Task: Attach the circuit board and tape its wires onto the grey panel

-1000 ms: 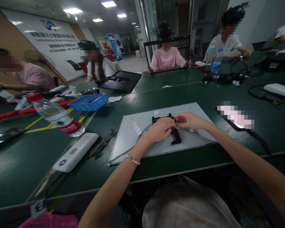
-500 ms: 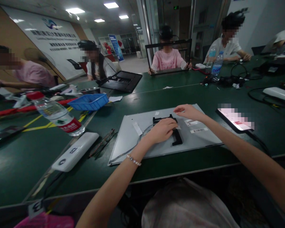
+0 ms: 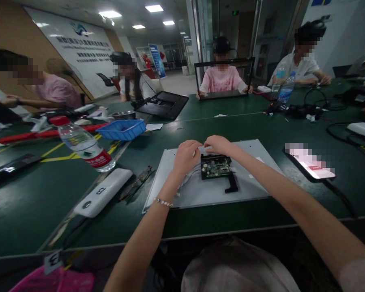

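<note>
A grey panel (image 3: 191,196) lies flat on the green table. On its middle sits a black bracket (image 3: 232,182) with a green circuit board (image 3: 215,167) in it. Thin cables (image 3: 190,174) run over the panel from the board's left side. My left hand (image 3: 187,155) is at the board's upper left, fingers curled together. Close beside it, my right hand (image 3: 217,145) is bent over the panel behind the board, fingers pinched. Whatever lies between the fingertips of either hand is too small to make out.
Left of the panel are glasses (image 3: 136,183), a white power bank (image 3: 103,194), a water bottle (image 3: 85,146) and a blue tray (image 3: 121,129). A lit phone (image 3: 312,164) lies at the right. Across the table a person holds a black frame (image 3: 252,77); several others sit around.
My left hand has lifted off the bracket and moved up and left, uncovering the circuit board. My right hand has shifted left beside it. The view has turned slightly.
</note>
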The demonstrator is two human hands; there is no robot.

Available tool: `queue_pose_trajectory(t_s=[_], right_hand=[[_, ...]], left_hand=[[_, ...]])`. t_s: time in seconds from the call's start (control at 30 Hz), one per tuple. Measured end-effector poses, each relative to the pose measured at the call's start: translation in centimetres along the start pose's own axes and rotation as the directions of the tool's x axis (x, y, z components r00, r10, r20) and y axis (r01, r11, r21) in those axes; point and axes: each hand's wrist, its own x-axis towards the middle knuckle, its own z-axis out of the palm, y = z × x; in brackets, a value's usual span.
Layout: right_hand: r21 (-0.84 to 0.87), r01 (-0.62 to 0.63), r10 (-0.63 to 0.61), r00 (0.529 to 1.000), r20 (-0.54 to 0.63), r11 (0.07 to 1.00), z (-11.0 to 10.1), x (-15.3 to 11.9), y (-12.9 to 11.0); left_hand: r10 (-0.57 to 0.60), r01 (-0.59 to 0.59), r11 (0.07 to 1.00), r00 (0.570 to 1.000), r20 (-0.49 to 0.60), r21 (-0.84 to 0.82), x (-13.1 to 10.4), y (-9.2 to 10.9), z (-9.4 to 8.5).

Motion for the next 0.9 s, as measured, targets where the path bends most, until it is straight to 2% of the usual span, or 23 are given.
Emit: queue_pose_trajectory(t_s=[0.1, 0.23, 0.5, 0.7, 0.9], right_hand=[[-0.083, -0.009, 0.010, 1.000, 0.015, 0.996, 0.4, 0.1, -0.7], [-0.122, -0.029, 0.028, 1.000, -0.009, 0.992, 0.7, -0.2, -0.7], [0.077, 0.090, -0.089, 0.996, -0.012, 0.993, 1.1, -2.3, -0.1], [0.059, 0.084, -0.084, 0.996, -0.002, 0.995, 1.0, -2.9, -0.9], [-0.006, 0.089, -0.089, 0.996, 0.024, 0.996, 0.6, -3.1, -1.6]], left_hand=[[-0.053, 0.054, 0.998, 0.998, -0.023, 0.036, -0.1, -0.7, -0.2], [-0.068, 0.069, 0.996, 0.998, -0.008, 0.053, 0.0, -0.7, -0.2], [0.034, -0.019, 0.980, 0.997, 0.070, -0.200, -0.1, -0.8, 0.5], [0.020, 0.009, 0.985, 0.986, 0.168, -0.172, -0.6, -0.7, 1.2], [-0.015, 0.033, 0.992, 0.988, 0.151, -0.120, -0.8, -0.7, 1.2]])
